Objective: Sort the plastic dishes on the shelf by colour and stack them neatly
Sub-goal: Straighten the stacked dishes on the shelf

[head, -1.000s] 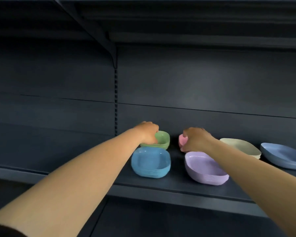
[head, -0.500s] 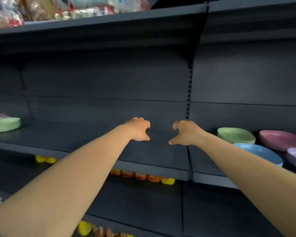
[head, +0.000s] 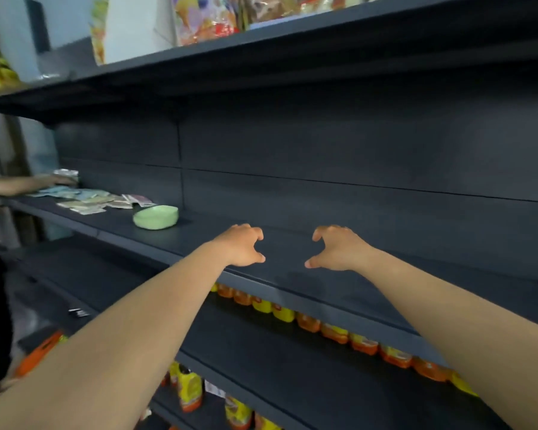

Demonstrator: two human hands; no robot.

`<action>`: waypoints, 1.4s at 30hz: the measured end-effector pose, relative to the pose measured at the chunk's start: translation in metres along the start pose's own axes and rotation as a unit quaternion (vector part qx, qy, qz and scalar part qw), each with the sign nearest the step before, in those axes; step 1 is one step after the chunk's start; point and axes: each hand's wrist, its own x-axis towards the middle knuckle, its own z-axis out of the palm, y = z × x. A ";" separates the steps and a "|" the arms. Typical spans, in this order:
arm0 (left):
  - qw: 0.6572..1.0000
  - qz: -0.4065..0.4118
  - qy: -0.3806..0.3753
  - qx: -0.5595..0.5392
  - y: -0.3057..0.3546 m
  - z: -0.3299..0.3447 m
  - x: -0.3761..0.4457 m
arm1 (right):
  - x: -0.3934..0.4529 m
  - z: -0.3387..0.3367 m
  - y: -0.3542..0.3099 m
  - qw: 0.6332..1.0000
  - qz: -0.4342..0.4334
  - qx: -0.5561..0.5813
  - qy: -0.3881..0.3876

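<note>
Progress is hard to read from here, because only one plastic dish shows: a green dish (head: 156,216) sitting alone on the dark shelf (head: 339,283), well to the left of where you are reaching. I judge that it has yet to be carried to a pile of its own colour, so that step looks undone; any other dishes or stacks lie outside this view. Your left hand (head: 242,245) and right hand (head: 339,248) hover over a bare stretch of the shelf, near each other but apart, both with fingers loosely curled and thumbs pointing inward, holding nothing. The dish itself is pale mint, shallow, squarish with rounded corners, and appears to lie upside down with its base upward, though motion blur leaves that uncertain. It could be a single dish or a few nested; you cannot tell. Just beyond it on the same shelf lie scattered flat packets (head: 87,200), and another person's arm (head: 16,184) reaches in from the left edge. Below, a lower shelf holds a row of yellow and orange bottles (head: 332,330).
</note>
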 end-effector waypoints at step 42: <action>0.941 0.082 -0.131 -0.301 -0.537 0.025 0.350 | 0.467 0.222 -0.362 0.917 0.220 0.331 0.001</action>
